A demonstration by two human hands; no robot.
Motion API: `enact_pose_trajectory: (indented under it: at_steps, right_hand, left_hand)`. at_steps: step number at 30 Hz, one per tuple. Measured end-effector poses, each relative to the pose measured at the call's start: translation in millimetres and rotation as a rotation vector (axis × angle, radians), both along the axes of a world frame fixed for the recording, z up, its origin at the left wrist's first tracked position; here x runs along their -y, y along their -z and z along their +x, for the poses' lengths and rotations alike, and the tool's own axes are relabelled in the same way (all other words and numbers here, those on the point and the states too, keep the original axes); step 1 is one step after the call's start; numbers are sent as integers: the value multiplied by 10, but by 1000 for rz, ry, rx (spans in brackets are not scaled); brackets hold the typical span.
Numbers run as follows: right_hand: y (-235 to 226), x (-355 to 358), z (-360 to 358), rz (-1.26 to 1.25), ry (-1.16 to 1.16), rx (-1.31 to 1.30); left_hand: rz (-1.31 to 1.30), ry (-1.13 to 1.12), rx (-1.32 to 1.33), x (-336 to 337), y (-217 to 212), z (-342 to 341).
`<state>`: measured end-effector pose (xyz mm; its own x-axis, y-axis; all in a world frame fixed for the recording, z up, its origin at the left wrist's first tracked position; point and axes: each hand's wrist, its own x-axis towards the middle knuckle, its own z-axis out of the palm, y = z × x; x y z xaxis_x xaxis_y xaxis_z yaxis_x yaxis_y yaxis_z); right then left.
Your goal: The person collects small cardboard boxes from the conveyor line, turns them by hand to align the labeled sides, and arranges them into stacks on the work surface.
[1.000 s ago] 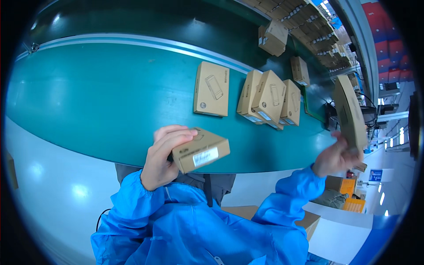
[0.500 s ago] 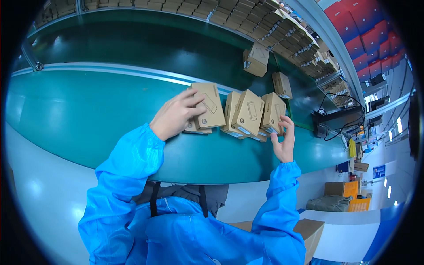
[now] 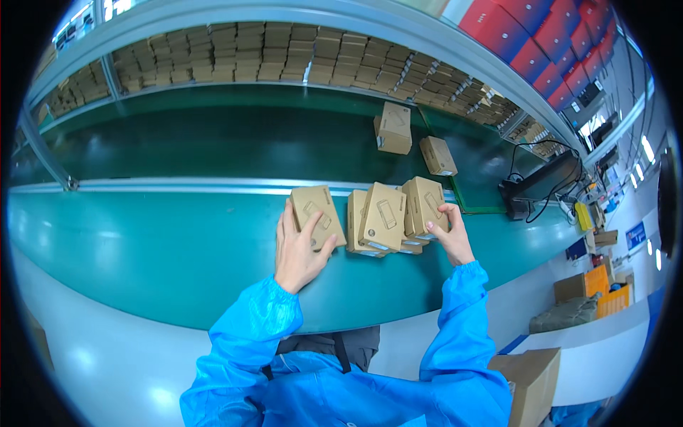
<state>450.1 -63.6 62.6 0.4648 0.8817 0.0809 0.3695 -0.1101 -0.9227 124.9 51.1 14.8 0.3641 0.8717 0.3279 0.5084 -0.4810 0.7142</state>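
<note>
The left hand (image 3: 299, 250) lies open-fingered on one small cardboard box (image 3: 318, 215) while the right hand (image 3: 449, 235) pinches another box (image 3: 425, 206); both look light, stiff, best held by opposite edges.

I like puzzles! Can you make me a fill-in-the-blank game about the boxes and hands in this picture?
1. The left hand rests on a small brown box lying on the ____ belt.
2. The right hand touches the ____ end of the row of boxes.
3. Both sleeves are ____ in colour.
4. Farther back, ____ more boxes lie on the dark green surface.

Missing words: green; right; blue; two
</note>
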Motion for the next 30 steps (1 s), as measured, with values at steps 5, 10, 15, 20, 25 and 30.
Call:
enact_pose_trajectory:
  at_steps: [5,10,15,20,25,30]
  right_hand:
    - [-203,22,16,-4,-61,-541]
    - [-105,-116,-127,21,-190,-359]
    - [-68,-150,-388,-34,-253,42]
    - [-64,41,-253,-9,-158,-415]
    - [-8,129,-408,175,20,-243]
    - [80,55,-448,147,84,13]
  left_hand:
    - [-162,0,212,-51,127,-41]
    - [-279,188,446,-121,277,199]
    - [-245,177,393,-12,247,283]
    - [-17,75,88,96,66,262]
    - [269,317,-113,248,-371,444]
    - [199,426,-184,175,-370,554]
